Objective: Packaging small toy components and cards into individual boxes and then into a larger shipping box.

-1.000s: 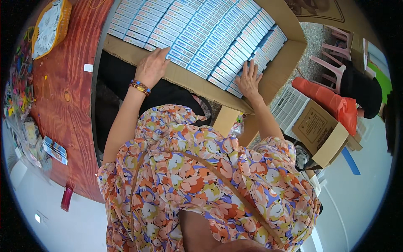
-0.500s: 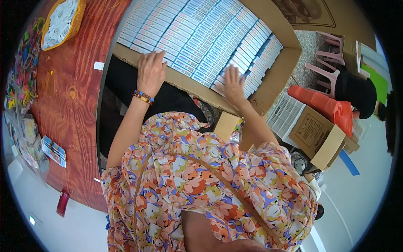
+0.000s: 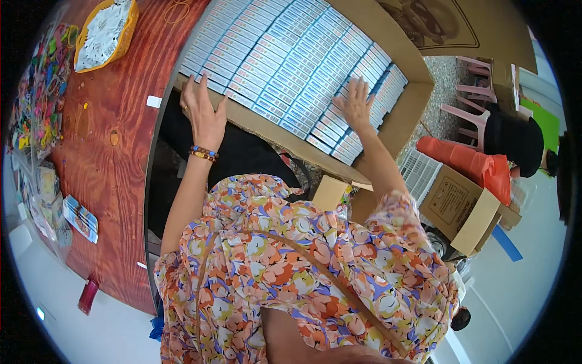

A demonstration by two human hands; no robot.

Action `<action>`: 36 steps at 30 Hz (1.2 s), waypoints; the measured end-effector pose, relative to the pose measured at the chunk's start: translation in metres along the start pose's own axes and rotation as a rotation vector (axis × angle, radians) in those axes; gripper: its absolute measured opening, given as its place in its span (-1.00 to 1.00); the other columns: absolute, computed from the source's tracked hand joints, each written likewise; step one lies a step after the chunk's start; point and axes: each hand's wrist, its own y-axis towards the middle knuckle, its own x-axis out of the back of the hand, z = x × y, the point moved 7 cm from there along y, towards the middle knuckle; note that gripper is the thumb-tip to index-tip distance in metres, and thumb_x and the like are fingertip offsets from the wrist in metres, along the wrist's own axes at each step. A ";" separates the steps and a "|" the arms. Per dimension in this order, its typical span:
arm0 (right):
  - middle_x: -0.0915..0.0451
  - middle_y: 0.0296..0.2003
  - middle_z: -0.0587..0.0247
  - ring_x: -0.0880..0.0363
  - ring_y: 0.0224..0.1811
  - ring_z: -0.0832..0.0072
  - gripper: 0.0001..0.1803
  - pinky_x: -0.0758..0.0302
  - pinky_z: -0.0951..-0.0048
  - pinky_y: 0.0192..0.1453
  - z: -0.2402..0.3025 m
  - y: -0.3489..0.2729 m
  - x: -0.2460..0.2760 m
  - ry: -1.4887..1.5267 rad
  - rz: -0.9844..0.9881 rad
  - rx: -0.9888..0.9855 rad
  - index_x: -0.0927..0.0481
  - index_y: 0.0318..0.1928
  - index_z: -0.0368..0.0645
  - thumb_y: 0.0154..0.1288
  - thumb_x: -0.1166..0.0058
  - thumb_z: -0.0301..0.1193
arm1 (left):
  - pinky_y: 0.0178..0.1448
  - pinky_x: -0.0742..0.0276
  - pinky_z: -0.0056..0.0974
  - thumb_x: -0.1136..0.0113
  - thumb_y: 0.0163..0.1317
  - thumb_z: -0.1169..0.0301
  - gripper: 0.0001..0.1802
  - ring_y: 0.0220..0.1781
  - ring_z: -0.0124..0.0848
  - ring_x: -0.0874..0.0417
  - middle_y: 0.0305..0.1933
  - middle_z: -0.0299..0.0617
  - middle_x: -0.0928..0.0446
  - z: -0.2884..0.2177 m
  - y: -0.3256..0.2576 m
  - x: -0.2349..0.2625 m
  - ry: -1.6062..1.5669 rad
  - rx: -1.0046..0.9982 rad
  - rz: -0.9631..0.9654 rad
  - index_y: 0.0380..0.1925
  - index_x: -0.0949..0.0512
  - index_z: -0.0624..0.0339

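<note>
A large open cardboard carton (image 3: 418, 73) stands in front of me, packed with tight rows of small white-and-blue boxes (image 3: 285, 73). My left hand (image 3: 203, 114) rests at the carton's near left edge, fingers spread, fingertips by the closest boxes. On top of the rows toward the right lies my right hand (image 3: 356, 104), its fingers stretched out and nothing in them. The right-hand rows beneath it look uneven, with a dark gap beside them.
A red wooden table (image 3: 115, 182) lies at left, bearing a yellow basket (image 3: 126, 39) of white packets and a stack of cards (image 3: 80, 218). At right are pink stools (image 3: 467, 118), a red bag (image 3: 464, 161), a white crate (image 3: 420, 173) and a smaller cardboard box (image 3: 458, 203).
My right hand has moved away from me across the boxes, off the near rows. My left hand has shifted slightly left and spread its fingers along the edge.
</note>
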 end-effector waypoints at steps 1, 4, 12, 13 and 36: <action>0.11 0.52 -0.20 0.16 0.56 -0.19 0.00 0.06 -0.45 0.44 -0.004 0.002 -0.012 -0.021 0.045 0.036 0.02 0.50 -0.25 0.36 0.01 0.19 | 0.50 0.00 0.15 -0.36 0.16 0.41 -0.22 0.48 0.11 -0.07 0.43 0.12 -0.11 -0.002 0.001 -0.004 0.002 -0.002 0.012 0.37 -0.24 0.23; 0.21 0.54 -0.17 0.30 0.58 -0.18 0.02 0.23 -0.39 0.51 -0.004 -0.015 -0.034 0.040 0.045 -0.044 0.16 0.52 -0.29 0.40 0.06 0.15 | 0.50 -0.01 0.16 -0.36 0.17 0.40 -0.19 0.46 0.10 -0.10 0.43 0.11 -0.11 0.000 0.002 -0.011 -0.026 0.025 0.048 0.40 -0.21 0.20; 0.22 0.55 -0.16 0.31 0.61 -0.07 0.07 0.23 -0.35 0.52 -0.007 0.011 -0.018 0.138 0.143 -0.026 0.11 0.52 -0.27 0.34 0.07 0.25 | 0.49 -0.05 0.12 -0.31 0.14 0.44 -0.19 0.42 0.08 -0.21 0.39 0.13 -0.18 0.010 -0.002 -0.014 0.082 0.043 0.084 0.40 -0.19 0.20; 0.19 0.54 -0.17 0.29 0.60 -0.06 0.06 0.22 -0.32 0.53 0.000 0.013 -0.021 0.115 0.130 -0.008 0.08 0.52 -0.28 0.33 0.02 0.22 | 0.47 -0.09 0.10 -0.31 0.12 0.46 -0.18 0.39 0.09 -0.24 0.36 0.15 -0.24 0.010 -0.004 -0.005 0.091 0.030 0.093 0.40 -0.20 0.23; -0.62 0.01 0.02 -0.66 -0.04 0.32 -0.67 -0.62 0.41 -0.06 0.435 -0.019 0.251 0.950 -0.022 1.161 -0.57 0.09 -0.29 0.35 0.01 -0.71 | 0.35 -0.26 0.11 -0.51 -0.07 -0.07 -0.09 0.26 0.04 -0.43 0.18 0.14 -0.48 0.237 -0.202 0.358 0.530 1.085 -0.597 0.21 -0.44 0.24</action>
